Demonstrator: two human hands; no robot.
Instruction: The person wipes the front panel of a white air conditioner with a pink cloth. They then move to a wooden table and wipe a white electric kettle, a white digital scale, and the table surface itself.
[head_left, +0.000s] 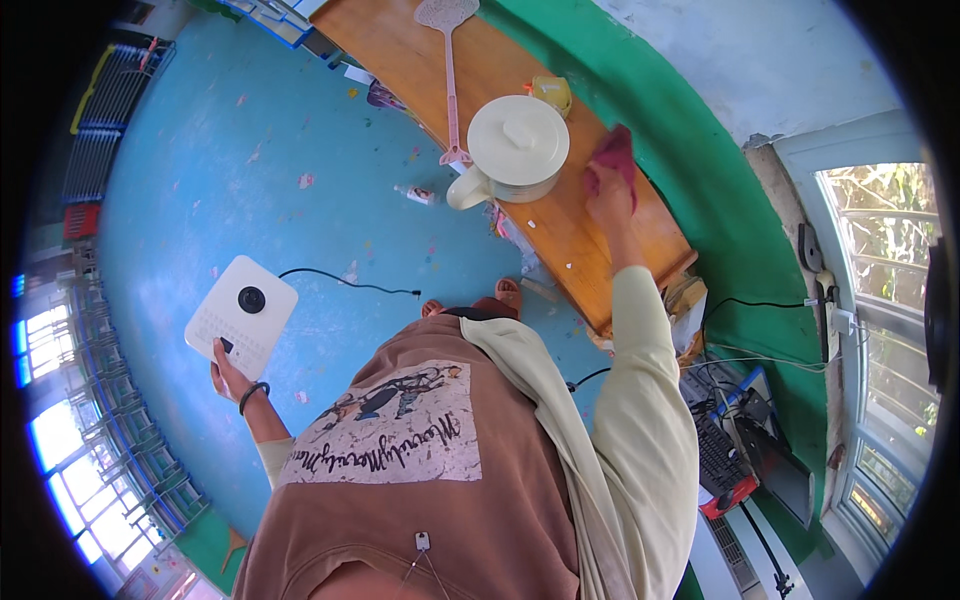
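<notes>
My left hand (229, 376) grips one edge of a white power base (262, 307), which has a round black connector in its middle and is held above the floor. From its far side runs a thin black cord (352, 284), its end hanging free. With my right hand (611, 201) I hold a crumpled magenta cloth (616, 157) against or just over a wooden tabletop (600, 259); exact contact is hard to tell. Left of the cloth stands a white lidded electric pot (517, 142), its handle pointing towards the lower left.
Behind the pot sits a yellow container (553, 94); a pink fly swatter (450, 67) lies alongside. A small bottle (417, 195) and paper scraps litter the blue floor (247, 180). To my right are a keyboard (712, 450), a monitor (780, 465) and cables by the window (892, 247).
</notes>
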